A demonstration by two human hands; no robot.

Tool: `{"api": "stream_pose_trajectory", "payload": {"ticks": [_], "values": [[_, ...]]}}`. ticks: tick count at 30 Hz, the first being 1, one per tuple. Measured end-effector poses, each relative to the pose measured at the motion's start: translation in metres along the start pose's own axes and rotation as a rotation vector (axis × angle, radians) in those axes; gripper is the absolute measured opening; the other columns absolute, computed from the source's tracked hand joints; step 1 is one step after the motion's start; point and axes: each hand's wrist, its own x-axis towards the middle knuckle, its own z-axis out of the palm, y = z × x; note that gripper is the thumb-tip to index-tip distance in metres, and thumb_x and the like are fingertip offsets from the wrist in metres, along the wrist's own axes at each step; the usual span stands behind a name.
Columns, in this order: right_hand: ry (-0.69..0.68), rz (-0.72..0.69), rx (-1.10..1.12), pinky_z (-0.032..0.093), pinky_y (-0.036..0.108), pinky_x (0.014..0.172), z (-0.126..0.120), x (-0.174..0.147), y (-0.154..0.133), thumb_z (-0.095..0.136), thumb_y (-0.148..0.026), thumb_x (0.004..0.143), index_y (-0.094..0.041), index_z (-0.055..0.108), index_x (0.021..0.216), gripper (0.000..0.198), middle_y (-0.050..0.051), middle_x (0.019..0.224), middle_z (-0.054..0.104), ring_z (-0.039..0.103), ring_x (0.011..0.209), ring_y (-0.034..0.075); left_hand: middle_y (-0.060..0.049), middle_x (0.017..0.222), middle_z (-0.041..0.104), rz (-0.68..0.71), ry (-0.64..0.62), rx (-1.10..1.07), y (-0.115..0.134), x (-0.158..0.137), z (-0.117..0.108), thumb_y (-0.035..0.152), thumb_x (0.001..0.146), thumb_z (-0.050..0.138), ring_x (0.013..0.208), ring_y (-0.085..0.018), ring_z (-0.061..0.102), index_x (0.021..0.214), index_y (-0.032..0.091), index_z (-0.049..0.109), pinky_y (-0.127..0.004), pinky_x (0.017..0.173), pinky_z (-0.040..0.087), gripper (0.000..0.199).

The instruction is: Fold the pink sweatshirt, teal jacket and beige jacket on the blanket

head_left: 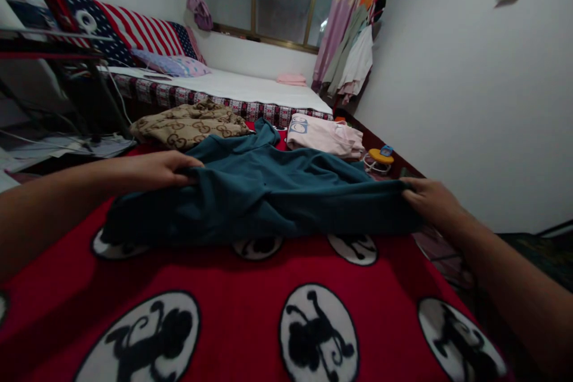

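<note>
A dark teal garment (286, 185) stretches across the red blanket (242, 298), its near part lifted between my two hands. My left hand (168, 170) pinches the cloth near its left side, fingers closed. At the right end, my right hand (427, 198) grips the edge between thumb and fingers. The cloth between them is pulled fairly taut, with folds around the middle. Its far part lies rumpled on the blanket, with a narrow piece pointing away. Exactly what kind of garment it is I cannot tell.
Behind the garment lie a brown patterned cloth (192, 122) and a folded pale pink garment (324, 134). A yellow-topped stool (380, 156) stands right of the bed. A cluttered desk (49, 51) is at left. Farther back is a bed with a white sheet (250, 80) below the window.
</note>
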Motion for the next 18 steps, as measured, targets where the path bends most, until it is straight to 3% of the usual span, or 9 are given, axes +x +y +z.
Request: {"api": "stream_pose_trajectory", "payload": {"ticks": [1,2,5,9,11,14,18], "values": [[0.048,0.031,-0.071,0.045,0.032,0.067,0.011,0.012,-0.008,0.048,-0.026,0.078,-0.018,0.071,0.105,0.036,0.01,0.092,0.073,0.065,0.08,0.025,-0.003,0.081,0.074,-0.051,-0.133,-0.009,-0.004,0.017,0.006,0.033,0.07,0.054,0.073,-0.018,0.064,0.085,0.016,0.071,-0.028,0.071,0.053,0.028],[0.097,0.057,-0.124,0.045,0.033,0.068,0.026,0.021,-0.015,0.05,-0.024,0.078,-0.019,0.07,0.109,0.038,0.01,0.096,0.072,0.065,0.082,0.026,-0.005,0.086,0.074,-0.094,-0.16,0.019,-0.008,0.031,0.015,0.027,0.07,0.054,0.077,-0.02,0.065,0.087,0.015,0.071,-0.029,0.075,0.053,0.026],[0.137,0.043,-0.172,0.045,0.034,0.07,0.08,0.03,-0.031,0.046,-0.014,0.08,-0.021,0.067,0.113,0.04,0.01,0.107,0.07,0.063,0.088,0.025,-0.01,0.098,0.073,-0.253,0.016,0.19,-0.013,0.052,0.055,0.016,0.069,0.054,0.093,-0.028,0.065,0.093,0.017,0.071,-0.032,0.081,0.05,0.03],[0.197,0.008,-0.237,0.044,0.039,0.077,0.129,0.021,-0.03,0.039,-0.012,0.085,-0.015,0.067,0.11,0.037,0.017,0.107,0.066,0.058,0.094,0.029,-0.017,0.11,0.067,-0.356,0.24,0.252,-0.011,0.046,0.104,0.017,0.08,0.043,0.089,-0.034,0.066,0.106,0.019,0.069,-0.042,0.075,0.049,0.037],[0.22,0.0,-0.242,0.043,0.041,0.08,0.132,0.018,-0.025,0.041,-0.015,0.085,-0.014,0.066,0.11,0.036,0.017,0.107,0.065,0.057,0.094,0.03,-0.015,0.111,0.066,-0.344,0.307,0.245,-0.011,0.042,0.113,0.017,0.084,0.037,0.09,-0.033,0.065,0.106,0.021,0.068,-0.041,0.076,0.048,0.039],[0.339,-0.018,-0.144,0.039,0.046,0.091,0.124,0.022,-0.029,0.043,-0.015,0.081,-0.014,0.064,0.111,0.037,0.015,0.109,0.064,0.056,0.1,0.031,-0.011,0.11,0.066,-0.344,0.311,0.222,-0.014,0.042,0.113,0.015,0.084,0.036,0.094,-0.03,0.065,0.105,0.023,0.069,-0.038,0.077,0.048,0.04],[0.453,-0.106,0.389,0.044,0.043,0.092,0.115,0.042,-0.084,0.043,-0.021,0.079,-0.016,0.064,0.099,0.03,0.013,0.103,0.067,0.059,0.101,0.027,-0.008,0.109,0.067,-0.314,0.348,0.156,-0.017,0.047,0.112,0.015,0.086,0.036,0.098,-0.027,0.064,0.103,0.024,0.069,-0.036,0.082,0.049,0.039]]}}
